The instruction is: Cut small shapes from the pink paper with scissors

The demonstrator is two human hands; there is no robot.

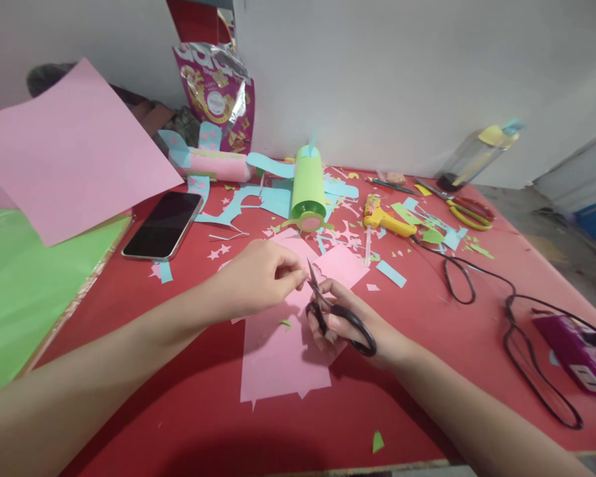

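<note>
My right hand (385, 338) grips a pair of scissors (356, 329) with black handles, its blades pointing up and slightly left. My left hand (258, 278) is closed in a pinch just left of the blade tips; whatever sits between its fingertips is too small to make out. Beneath both hands lies a cut sheet of pink paper (283, 368), with a ragged lower edge and a small green scrap on it. Another pink paper piece (342, 264) lies behind the scissors. Farther back stands a green paper-covered tube (308, 182) with blue and green paper parts.
A phone (163, 225) and a large pink sheet (79, 149) are on the left. A yellow glue gun (387, 220), its cord, and red-and-yellow-handled scissors (469, 211) lie right. At the back are a pink paper tube (221, 165), a snack bag (218, 99) and a bottle (474, 159).
</note>
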